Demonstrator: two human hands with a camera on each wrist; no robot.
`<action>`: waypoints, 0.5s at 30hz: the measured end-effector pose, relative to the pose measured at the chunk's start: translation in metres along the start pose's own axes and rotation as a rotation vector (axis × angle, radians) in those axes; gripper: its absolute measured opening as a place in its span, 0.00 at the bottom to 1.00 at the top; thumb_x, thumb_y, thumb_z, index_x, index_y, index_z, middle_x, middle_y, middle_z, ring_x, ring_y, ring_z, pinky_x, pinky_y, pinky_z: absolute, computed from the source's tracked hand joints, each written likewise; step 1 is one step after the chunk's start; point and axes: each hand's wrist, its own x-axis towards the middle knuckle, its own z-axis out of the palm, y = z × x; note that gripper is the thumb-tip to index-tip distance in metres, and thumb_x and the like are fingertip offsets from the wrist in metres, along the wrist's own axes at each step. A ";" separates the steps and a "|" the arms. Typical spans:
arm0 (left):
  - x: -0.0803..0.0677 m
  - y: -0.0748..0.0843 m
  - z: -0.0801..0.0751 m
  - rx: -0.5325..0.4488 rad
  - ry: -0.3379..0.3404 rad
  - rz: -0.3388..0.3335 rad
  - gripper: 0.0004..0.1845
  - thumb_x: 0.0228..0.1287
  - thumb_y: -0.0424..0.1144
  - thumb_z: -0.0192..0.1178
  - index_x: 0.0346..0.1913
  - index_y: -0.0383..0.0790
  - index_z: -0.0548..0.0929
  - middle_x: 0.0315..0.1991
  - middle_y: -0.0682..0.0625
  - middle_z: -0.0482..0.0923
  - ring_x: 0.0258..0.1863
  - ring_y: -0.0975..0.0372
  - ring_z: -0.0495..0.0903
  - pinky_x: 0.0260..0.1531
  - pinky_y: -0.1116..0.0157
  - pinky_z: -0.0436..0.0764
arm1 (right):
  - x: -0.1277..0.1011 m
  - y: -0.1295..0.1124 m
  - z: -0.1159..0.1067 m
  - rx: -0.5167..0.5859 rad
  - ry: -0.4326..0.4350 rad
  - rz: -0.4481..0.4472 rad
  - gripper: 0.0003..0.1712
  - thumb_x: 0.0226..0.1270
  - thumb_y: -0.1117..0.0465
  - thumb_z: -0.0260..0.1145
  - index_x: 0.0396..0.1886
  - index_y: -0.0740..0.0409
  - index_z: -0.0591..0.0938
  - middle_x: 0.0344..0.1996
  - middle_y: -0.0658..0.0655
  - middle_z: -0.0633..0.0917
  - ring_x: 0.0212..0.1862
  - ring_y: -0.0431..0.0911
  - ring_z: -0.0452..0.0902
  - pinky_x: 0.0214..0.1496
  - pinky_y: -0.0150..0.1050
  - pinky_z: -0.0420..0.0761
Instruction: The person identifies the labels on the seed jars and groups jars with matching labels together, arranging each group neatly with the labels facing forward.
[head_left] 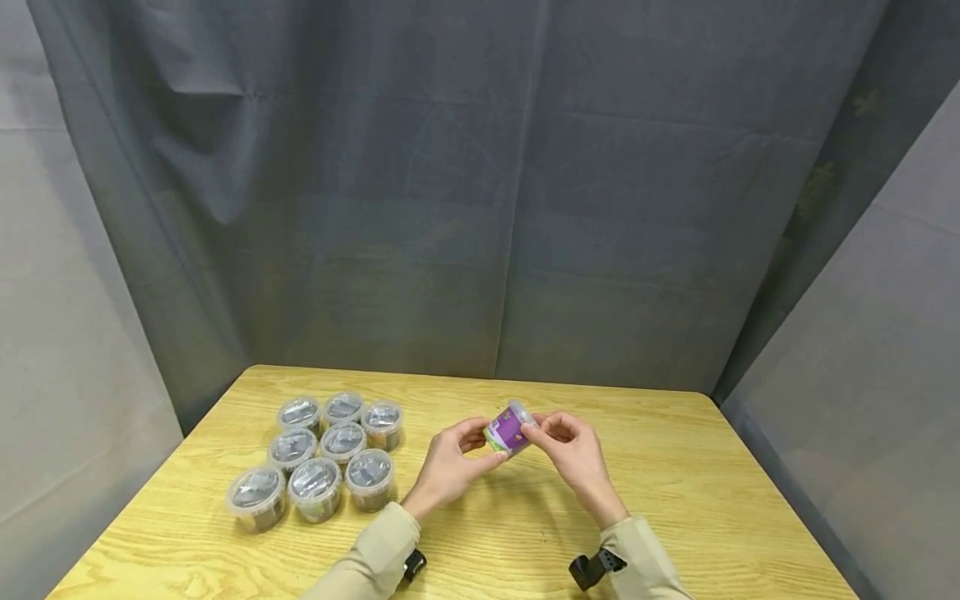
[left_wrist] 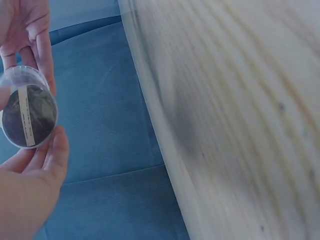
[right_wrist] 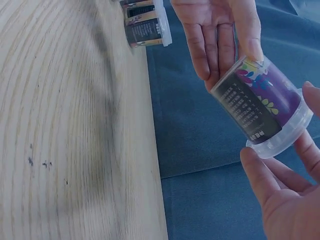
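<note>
A small clear plastic tub (head_left: 507,431) with a purple printed label is held tilted above the table between both hands. My left hand (head_left: 452,465) pinches its base end, with the thumb along the label side in the right wrist view. At the other end my right hand (head_left: 577,460) grips the tub by its translucent lid (right_wrist: 280,140). A dark panel with small print (right_wrist: 247,107) shows beside the colourful label there. The left wrist view shows the round base (left_wrist: 30,117), dark with a pale strip across it.
Several similar lidded tubs (head_left: 315,487) stand grouped in rows on the left of the wooden table (head_left: 675,500). Grey cloth (head_left: 420,208) hangs behind the table and at both sides. Each sleeve carries a black wrist device (head_left: 596,568).
</note>
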 end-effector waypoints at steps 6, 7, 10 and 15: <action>0.002 0.001 -0.002 -0.114 -0.063 -0.042 0.30 0.62 0.44 0.69 0.64 0.37 0.75 0.56 0.41 0.80 0.56 0.52 0.80 0.59 0.59 0.79 | 0.001 0.000 -0.001 0.036 0.003 -0.001 0.20 0.57 0.51 0.76 0.29 0.62 0.77 0.53 0.59 0.85 0.56 0.49 0.81 0.56 0.38 0.81; 0.003 0.001 -0.003 -0.130 -0.070 -0.046 0.29 0.62 0.44 0.68 0.64 0.36 0.75 0.55 0.41 0.80 0.55 0.52 0.80 0.59 0.61 0.80 | 0.001 0.000 -0.001 0.040 0.002 -0.002 0.20 0.58 0.52 0.75 0.29 0.62 0.77 0.53 0.59 0.85 0.56 0.49 0.81 0.56 0.37 0.81; 0.003 0.002 -0.003 -0.151 -0.066 -0.050 0.29 0.61 0.41 0.69 0.63 0.35 0.75 0.55 0.40 0.80 0.54 0.51 0.81 0.56 0.64 0.81 | 0.000 0.000 -0.001 0.036 0.001 -0.003 0.20 0.58 0.52 0.75 0.30 0.62 0.77 0.52 0.60 0.85 0.55 0.49 0.82 0.55 0.37 0.81; 0.002 0.003 -0.001 -0.136 -0.025 -0.007 0.28 0.57 0.38 0.72 0.60 0.35 0.78 0.53 0.39 0.81 0.53 0.49 0.82 0.58 0.55 0.80 | 0.000 -0.001 0.000 0.007 0.012 0.010 0.21 0.57 0.49 0.75 0.28 0.61 0.78 0.50 0.60 0.86 0.54 0.50 0.82 0.57 0.43 0.81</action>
